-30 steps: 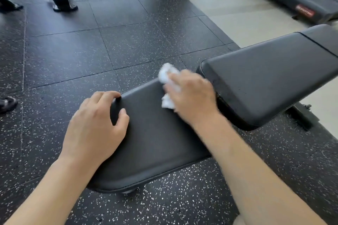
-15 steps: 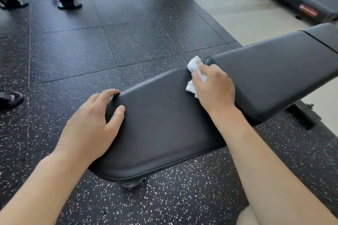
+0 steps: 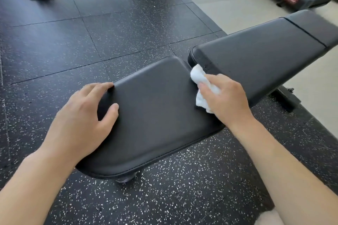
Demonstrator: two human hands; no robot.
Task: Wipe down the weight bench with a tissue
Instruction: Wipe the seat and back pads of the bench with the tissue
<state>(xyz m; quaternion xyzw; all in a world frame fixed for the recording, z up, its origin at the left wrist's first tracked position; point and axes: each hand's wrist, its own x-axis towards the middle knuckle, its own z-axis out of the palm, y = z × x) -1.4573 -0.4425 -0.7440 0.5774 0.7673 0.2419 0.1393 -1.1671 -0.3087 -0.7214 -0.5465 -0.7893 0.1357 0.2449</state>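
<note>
Moving to the right across the seat pad [image 3: 155, 115], the right hand [image 3: 226, 100] has carried the tissue [image 3: 200, 80] from the middle of the pad, where it was 1 second ago, to the pad's far right edge. The tissue is crumpled and white, and the fingers of this hand are closed around it. Its top end now touches the near corner of the back pad [image 3: 256, 64], just at the gap between the 2 pads.

The left hand [image 3: 82, 115] has not moved in this time. It lies flat on the left corner of the seat pad, fingers spread and holding nothing, only pressing down, I think to steady the person's body.

My judgement is that the stroke over the seat pad is nearly finished and the work is passing to the back pad, which is long and rises to the right. This larger part looks still unwiped, so much of the task remains. The gap between the pads may catch the thin tissue and tear it.
</note>
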